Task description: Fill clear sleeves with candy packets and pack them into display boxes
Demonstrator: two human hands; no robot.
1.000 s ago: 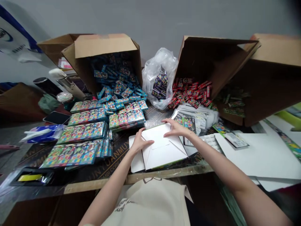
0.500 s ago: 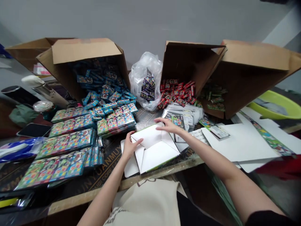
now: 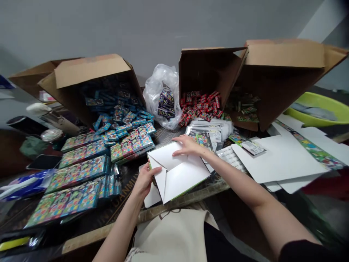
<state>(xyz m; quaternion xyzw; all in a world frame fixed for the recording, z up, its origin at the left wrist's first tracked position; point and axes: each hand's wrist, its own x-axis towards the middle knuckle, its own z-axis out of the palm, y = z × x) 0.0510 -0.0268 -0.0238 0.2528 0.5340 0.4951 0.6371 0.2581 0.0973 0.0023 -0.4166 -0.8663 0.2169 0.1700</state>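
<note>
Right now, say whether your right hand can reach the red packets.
Probably yes: the right hand is near the red packets; only a low pile of card packs lies between.

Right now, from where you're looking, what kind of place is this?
It looks like a packing room, maybe a small workshop. Cardboard boxes lie tipped over, spilling blue packets and red packets. Colourful packs sit in stacks, and the left hand and right hand are on a white card box.

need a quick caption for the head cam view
Left hand and right hand on folded white card beside stacked packets
</note>
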